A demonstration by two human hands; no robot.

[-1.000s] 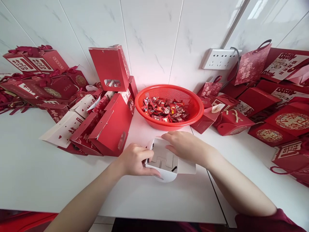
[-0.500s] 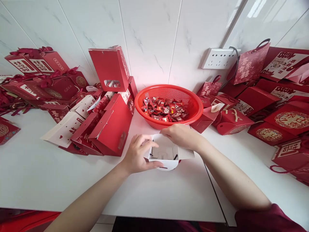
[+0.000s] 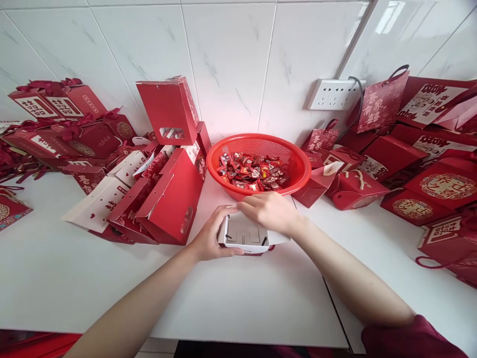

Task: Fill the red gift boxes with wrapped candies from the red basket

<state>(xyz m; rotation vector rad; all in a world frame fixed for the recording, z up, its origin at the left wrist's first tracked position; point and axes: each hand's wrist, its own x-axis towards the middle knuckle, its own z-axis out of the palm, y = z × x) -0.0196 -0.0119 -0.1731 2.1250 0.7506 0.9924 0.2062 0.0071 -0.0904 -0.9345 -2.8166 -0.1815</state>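
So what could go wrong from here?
The right hand is close to the red basket, so a nudge might spill its sweets. The left hand grips the open box, whose thin walls could crease if squeezed. The tall red box perched on other boxes might topple if bumped.

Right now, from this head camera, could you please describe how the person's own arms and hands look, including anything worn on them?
The left hand and right hand are ungloved, with no watch or bracelet showing. A plain dark red sleeve covers the right arm's upper part; the visible left forearm has no sleeve.
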